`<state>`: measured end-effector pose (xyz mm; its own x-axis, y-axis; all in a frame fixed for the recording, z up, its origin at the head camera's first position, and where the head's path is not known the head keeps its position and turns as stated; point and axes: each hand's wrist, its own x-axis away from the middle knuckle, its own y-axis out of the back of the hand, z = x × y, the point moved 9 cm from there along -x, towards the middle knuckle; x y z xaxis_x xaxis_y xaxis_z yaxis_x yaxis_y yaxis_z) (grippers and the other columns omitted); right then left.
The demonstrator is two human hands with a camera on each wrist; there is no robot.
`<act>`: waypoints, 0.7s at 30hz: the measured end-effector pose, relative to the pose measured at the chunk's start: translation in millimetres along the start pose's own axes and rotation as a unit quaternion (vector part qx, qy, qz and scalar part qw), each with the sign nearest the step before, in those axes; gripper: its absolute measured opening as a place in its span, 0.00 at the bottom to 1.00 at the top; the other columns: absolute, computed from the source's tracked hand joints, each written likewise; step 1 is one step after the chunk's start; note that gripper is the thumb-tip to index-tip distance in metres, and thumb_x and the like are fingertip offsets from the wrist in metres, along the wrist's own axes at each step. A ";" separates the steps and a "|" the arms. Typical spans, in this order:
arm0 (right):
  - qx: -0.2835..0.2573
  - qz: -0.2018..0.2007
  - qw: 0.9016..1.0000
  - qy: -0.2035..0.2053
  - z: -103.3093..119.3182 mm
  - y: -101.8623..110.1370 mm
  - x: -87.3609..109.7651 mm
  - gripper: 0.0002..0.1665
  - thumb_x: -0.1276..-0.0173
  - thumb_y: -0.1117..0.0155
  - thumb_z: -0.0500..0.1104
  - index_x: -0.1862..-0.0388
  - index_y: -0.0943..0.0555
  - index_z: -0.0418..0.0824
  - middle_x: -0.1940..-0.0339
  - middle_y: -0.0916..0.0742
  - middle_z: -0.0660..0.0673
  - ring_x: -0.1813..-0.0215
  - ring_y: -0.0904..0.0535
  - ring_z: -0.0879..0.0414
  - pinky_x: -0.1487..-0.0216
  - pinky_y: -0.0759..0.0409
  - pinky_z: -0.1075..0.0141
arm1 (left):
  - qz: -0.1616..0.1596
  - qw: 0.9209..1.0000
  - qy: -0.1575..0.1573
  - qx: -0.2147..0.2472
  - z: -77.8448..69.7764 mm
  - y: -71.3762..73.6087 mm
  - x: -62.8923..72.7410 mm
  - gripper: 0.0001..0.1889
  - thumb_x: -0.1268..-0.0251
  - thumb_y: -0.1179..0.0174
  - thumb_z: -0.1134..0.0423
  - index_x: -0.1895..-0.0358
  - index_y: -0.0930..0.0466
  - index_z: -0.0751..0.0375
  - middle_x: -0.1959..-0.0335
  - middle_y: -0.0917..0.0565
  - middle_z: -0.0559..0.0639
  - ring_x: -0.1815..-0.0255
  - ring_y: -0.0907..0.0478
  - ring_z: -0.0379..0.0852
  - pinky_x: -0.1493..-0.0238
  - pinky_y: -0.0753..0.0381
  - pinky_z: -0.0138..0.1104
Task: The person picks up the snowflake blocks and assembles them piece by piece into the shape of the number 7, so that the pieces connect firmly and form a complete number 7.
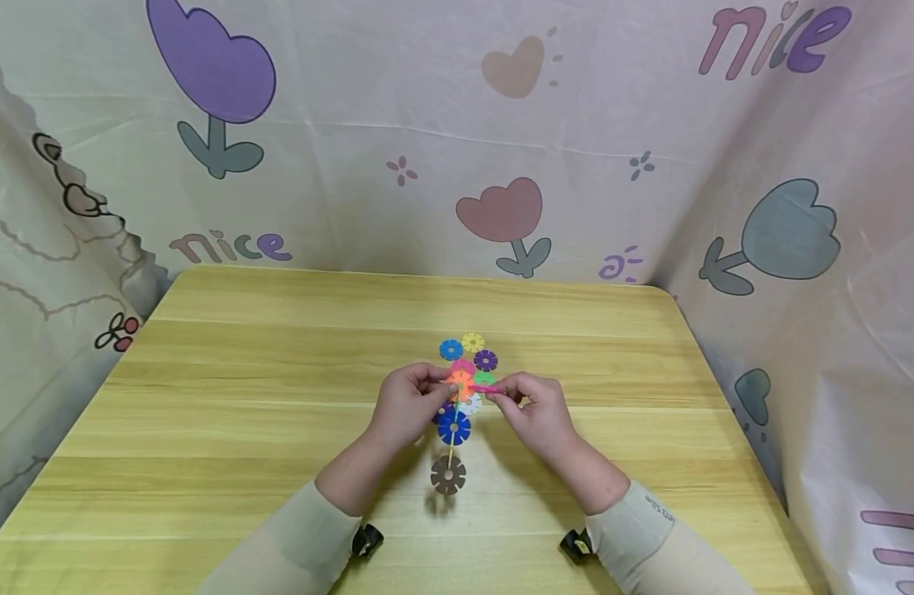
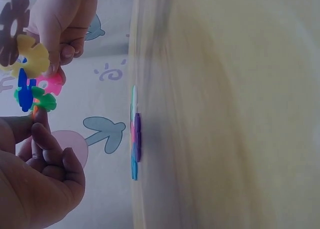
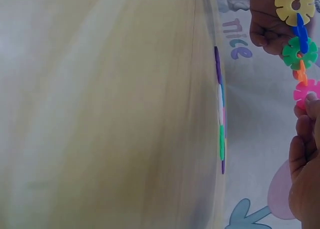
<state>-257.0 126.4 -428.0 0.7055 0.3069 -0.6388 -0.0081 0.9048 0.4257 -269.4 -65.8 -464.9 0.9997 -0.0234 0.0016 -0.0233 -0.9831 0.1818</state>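
A chain of notched plastic snowflake discs is held above the table between both hands. My left hand (image 1: 410, 405) pinches the orange disc (image 1: 461, 385) between thumb and fingers. My right hand (image 1: 537, 411) pinches a pink disc (image 3: 305, 92), whose edge meets the orange disc; how deep the slots engage cannot be told. From the orange disc the chain runs toward me through a green disc (image 3: 299, 52), a blue disc (image 1: 454, 428), a yellow disc (image 2: 34, 57) and a brown disc (image 1: 448, 475) at the near end.
Loose discs lie flat on the wooden table (image 1: 278, 347) beyond and below the hands, among them a light blue disc (image 1: 450, 349), a yellow one, a purple disc (image 1: 486, 360) and a white disc (image 1: 470, 404). A printed curtain (image 1: 338, 182) hangs behind the table.
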 end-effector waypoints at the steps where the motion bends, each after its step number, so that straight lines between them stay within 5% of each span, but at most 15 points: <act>1: -0.002 0.001 1.000 -0.004 -0.5 -0.1 0.2 0.13 0.41 0.23 0.22 0.65 0.13 0.38 0.72 0.09 0.45 0.74 0.18 0.57 0.72 0.17 0.67 | -0.001 1.000 0.000 -0.001 0.0 -0.1 0.0 0.06 0.34 0.29 0.72 0.55 0.10 0.67 0.72 0.13 0.49 0.73 0.19 0.46 0.74 0.18 0.32; 9: -0.027 0.001 0.999 -0.039 -6.5 -1.7 3.2 0.12 0.39 0.25 0.23 0.66 0.13 0.37 0.73 0.11 0.42 0.75 0.21 0.61 0.75 0.20 0.69 | -0.009 1.000 -0.003 0.011 0.5 -1.2 -1.0 0.03 0.34 0.29 0.74 0.60 0.12 0.70 0.62 0.09 0.56 0.74 0.22 0.41 0.74 0.20 0.29; 13: -0.032 -0.002 0.998 -0.049 -7.1 -1.7 4.4 0.12 0.39 0.25 0.22 0.66 0.13 0.37 0.74 0.11 0.41 0.77 0.23 0.60 0.76 0.23 0.71 | -0.010 1.000 -0.007 0.023 2.1 -2.1 -1.4 0.03 0.35 0.30 0.76 0.61 0.12 0.73 0.59 0.09 0.59 0.74 0.22 0.41 0.72 0.14 0.39; 16: -0.035 -0.008 0.998 -0.051 -7.6 -2.2 5.4 0.12 0.41 0.25 0.21 0.67 0.14 0.36 0.75 0.12 0.40 0.77 0.24 0.60 0.77 0.24 0.71 | -0.006 0.999 -0.009 0.035 2.7 -3.8 -0.5 0.03 0.35 0.30 0.76 0.61 0.13 0.73 0.63 0.09 0.58 0.74 0.21 0.41 0.71 0.13 0.40; 21: -0.046 -0.018 0.998 -0.050 -8.4 -3.1 7.4 0.13 0.43 0.25 0.19 0.68 0.13 0.35 0.75 0.12 0.39 0.79 0.26 0.61 0.79 0.26 0.70 | 0.001 0.999 -0.008 0.047 1.5 -6.9 3.5 0.04 0.35 0.29 0.76 0.59 0.13 0.73 0.72 0.14 0.51 0.74 0.22 0.40 0.72 0.20 0.27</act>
<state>-257.7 128.4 -439.5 0.7742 0.2457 -0.5834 -0.0424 0.9396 0.3396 -265.8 -59.4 -467.7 0.9995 -0.0276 -0.0139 -0.0262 -0.9958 0.0878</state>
